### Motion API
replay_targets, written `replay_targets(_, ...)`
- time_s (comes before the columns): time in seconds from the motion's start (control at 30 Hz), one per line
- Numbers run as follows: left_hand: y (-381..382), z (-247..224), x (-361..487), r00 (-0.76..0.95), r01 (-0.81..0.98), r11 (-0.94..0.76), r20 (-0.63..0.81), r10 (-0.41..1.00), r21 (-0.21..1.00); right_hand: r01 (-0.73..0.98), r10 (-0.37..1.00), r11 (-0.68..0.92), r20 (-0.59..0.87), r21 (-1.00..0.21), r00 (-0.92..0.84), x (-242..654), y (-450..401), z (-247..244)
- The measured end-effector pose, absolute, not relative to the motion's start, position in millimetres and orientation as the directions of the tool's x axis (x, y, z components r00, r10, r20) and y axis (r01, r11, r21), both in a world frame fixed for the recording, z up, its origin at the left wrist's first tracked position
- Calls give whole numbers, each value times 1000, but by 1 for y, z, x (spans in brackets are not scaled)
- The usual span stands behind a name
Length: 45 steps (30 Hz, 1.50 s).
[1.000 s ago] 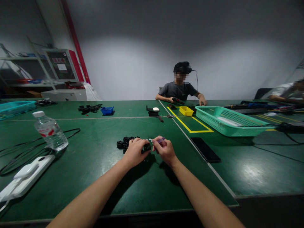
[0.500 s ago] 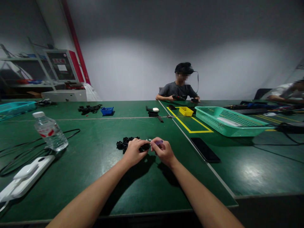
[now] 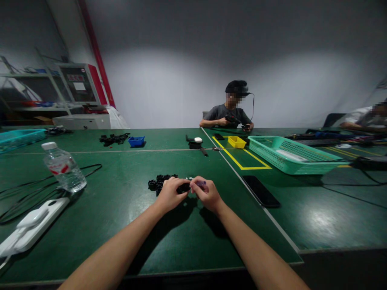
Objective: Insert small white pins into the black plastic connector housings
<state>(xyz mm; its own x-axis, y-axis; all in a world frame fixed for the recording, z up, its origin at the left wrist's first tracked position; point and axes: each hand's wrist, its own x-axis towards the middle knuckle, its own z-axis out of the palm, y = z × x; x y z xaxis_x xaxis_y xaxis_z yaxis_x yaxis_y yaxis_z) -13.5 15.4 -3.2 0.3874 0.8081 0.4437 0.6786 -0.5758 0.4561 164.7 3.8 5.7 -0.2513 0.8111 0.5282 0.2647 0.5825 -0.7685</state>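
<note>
Low over the green table, my left hand [image 3: 172,191] is closed round a small black part [image 3: 183,188], mostly covered by the fingers. My right hand [image 3: 208,195] pinches a small tool with a purple handle [image 3: 202,183]; its tip points left at the black part and is hidden by the fingertips. The two hands almost meet. Several black plastic parts [image 3: 155,184] lie in a cluster just left of my left hand. A small whitish piece [image 3: 189,178] shows behind the fingertips, too small to name.
A phone [image 3: 261,191] lies right of my hands, below a green basket [image 3: 290,163] and a yellow bin [image 3: 236,141]. Farther back are a blue bin [image 3: 136,141] and black parts [image 3: 114,139]. A water bottle [image 3: 64,167] and power strip [image 3: 36,225] stand left. A co-worker [image 3: 231,110] sits opposite.
My right fingers have shifted slightly left toward the black part, and the purple handle has turned a little. My left hand is nearly still. The co-worker opposite has raised a dark tool.
</note>
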Motion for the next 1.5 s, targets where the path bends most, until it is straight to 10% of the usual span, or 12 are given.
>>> replay_targets(1.5, 14, 1, -16, 418, 728, -570, 412, 809, 381, 226, 809, 553, 453, -802, -375, 165, 5, 2)
